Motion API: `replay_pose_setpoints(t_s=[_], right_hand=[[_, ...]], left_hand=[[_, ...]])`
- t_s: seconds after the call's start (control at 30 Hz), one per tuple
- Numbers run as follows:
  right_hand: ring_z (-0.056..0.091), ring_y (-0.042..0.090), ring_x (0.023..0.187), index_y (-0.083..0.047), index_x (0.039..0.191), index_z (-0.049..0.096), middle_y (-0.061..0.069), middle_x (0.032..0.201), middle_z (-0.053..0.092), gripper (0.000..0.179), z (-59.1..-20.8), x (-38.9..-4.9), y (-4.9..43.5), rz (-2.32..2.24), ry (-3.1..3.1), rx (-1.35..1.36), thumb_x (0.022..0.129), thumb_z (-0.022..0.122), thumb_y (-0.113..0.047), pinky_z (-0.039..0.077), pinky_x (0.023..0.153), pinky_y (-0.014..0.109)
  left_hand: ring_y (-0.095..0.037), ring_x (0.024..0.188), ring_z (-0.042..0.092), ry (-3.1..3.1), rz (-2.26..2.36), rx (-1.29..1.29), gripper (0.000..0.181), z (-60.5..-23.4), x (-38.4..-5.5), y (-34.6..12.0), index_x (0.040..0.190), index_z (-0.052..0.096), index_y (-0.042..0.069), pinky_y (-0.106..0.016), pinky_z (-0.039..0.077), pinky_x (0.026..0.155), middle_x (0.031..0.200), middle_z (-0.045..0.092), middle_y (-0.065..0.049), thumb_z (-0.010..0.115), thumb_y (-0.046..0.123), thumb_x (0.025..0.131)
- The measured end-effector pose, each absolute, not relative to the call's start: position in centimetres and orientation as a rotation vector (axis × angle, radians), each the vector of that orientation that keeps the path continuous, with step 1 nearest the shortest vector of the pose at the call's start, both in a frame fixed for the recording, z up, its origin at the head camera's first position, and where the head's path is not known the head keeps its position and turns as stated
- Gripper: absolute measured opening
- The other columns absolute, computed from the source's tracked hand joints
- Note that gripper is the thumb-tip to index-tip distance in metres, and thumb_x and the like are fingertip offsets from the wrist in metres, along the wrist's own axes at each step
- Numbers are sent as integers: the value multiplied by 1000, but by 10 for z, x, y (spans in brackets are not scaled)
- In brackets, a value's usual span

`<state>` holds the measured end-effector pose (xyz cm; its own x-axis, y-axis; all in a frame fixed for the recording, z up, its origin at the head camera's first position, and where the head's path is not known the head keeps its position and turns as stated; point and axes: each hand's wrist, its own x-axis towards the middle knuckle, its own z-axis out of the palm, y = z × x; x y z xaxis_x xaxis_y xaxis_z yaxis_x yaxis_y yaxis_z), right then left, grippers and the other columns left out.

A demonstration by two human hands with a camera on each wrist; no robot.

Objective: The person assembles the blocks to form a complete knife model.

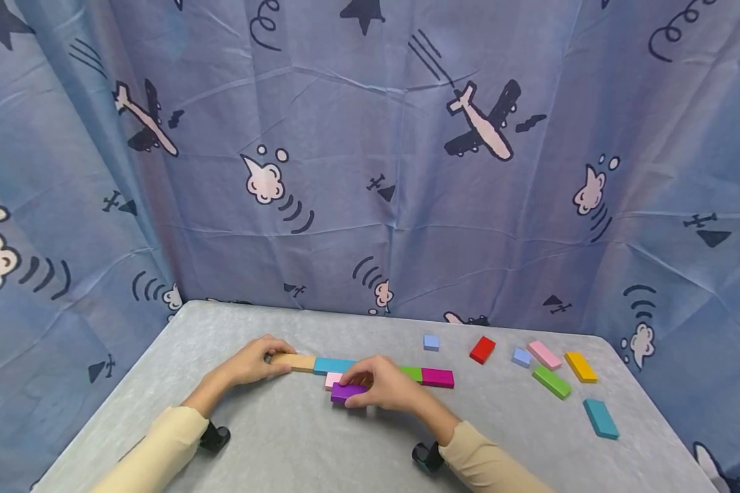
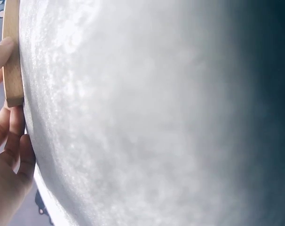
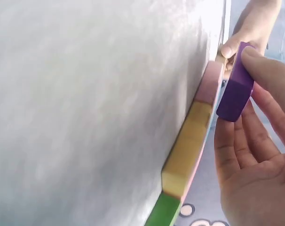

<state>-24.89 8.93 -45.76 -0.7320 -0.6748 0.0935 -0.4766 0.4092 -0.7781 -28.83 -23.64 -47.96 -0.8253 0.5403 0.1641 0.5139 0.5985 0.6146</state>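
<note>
Purple block (image 1: 344, 392): lower centre of frame, pinched by my right grip (image 1: 384, 387), long axis roughly parallel to the coloured row (image 1: 334, 366). Left grip (image 1: 251, 363), farther: pinches tan block (image 1: 299, 363).

The rectangular purple block (image 1: 342, 392) was plain; the long rectangular wooden block (image 1: 301, 363) at left was tan. At the far side, a blue-violet fabric curtain (image 1: 333, 267) bore dark stars and dark-and-white planes. The desk (image 1: 296, 445) was pale grey.
</note>
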Motion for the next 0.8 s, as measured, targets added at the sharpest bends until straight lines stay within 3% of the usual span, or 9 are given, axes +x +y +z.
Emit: replay_pose_setpoints(t_s=[0.8], right_hand=[[62,8,80,-9,98,75,-6,88,69,28,-464,-251,70,-1194,2488,-1029,75,92,-7,51,75,27]], left_hand=[[-18,93,54,2774,1044,913,24,-480,-289,-236,113,75,12,-42,44,83,104,63,3,79,23,92]])
